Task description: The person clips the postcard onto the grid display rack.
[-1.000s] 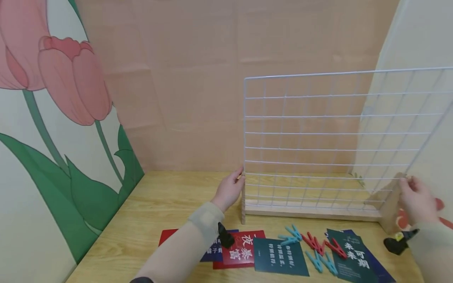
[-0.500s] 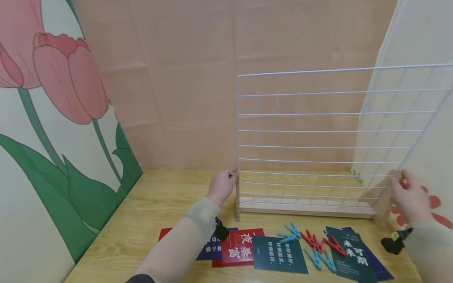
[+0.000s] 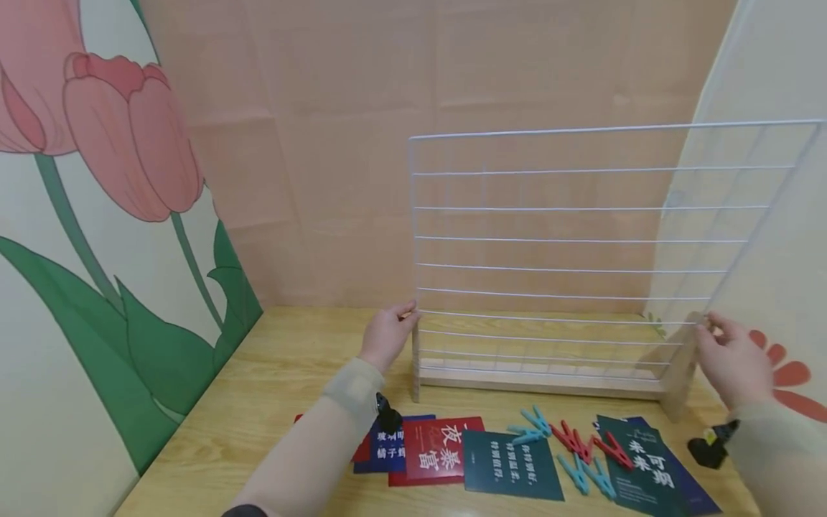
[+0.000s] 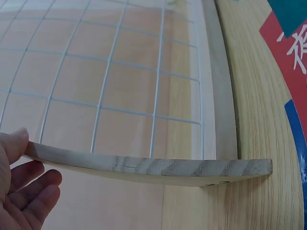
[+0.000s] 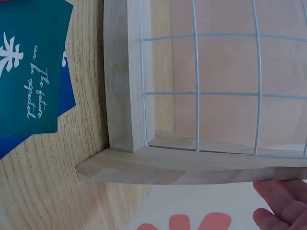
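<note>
A white wire grid rack (image 3: 581,271) with a wooden base stands upright on the table, right of the middle. My left hand (image 3: 386,336) pinches the upper part of its left wooden side panel (image 4: 177,166), thumb on one side and fingers on the other. On the far side my right hand (image 3: 736,362) holds the right side panel (image 5: 168,173) near its top; only some fingers (image 5: 283,201) show in the right wrist view, under the wood. The base bar (image 3: 543,385) runs between the two panels, close to the tabletop.
In front of the rack lie red and blue cards (image 3: 434,451), a teal card (image 3: 513,467) and a dark green card (image 3: 639,459). Several blue clothespins (image 3: 531,429) and red clothespins (image 3: 571,441) lie among them. A tulip-painted wall (image 3: 136,143) borders the left side.
The rack has slid leftward along the table, with both hands moving along on its side panels. The cards and clothespins have stayed where they were.
</note>
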Tool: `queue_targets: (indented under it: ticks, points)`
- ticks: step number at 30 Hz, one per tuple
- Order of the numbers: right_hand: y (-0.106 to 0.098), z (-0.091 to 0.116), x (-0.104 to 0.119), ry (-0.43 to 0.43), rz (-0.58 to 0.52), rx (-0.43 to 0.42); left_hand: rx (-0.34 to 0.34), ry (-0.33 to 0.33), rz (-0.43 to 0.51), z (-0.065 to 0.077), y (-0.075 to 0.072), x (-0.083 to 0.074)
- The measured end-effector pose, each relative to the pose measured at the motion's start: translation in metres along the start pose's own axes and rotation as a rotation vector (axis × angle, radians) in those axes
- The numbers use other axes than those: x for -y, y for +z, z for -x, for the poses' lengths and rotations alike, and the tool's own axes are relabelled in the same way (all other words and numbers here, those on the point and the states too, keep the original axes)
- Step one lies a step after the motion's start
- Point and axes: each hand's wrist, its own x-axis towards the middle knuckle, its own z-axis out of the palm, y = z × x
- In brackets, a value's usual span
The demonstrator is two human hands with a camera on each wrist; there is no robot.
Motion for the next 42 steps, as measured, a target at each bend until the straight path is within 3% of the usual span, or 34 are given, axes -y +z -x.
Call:
queue_targets:
  ticks: [6, 14, 28, 42]
  points:
    - [0.005, 0.003, 0.012, -0.037, 0.020, 0.031, -0.036, -0.031, -0.003, -0.001, -0.010, 0.010]
    - [0.015, 0.001, 0.018, -0.131, 0.112, -0.029, -0.072, -0.040, 0.003, 0.000, -0.021, 0.016]
    - [0.034, 0.003, 0.044, -0.113, 0.041, 0.021, -0.113, -0.052, -0.001, -0.002, -0.043, 0.033]
    - [0.044, 0.007, 0.063, -0.182, 0.047, 0.028, -0.115, -0.107, 0.011, 0.000, -0.059, 0.043]
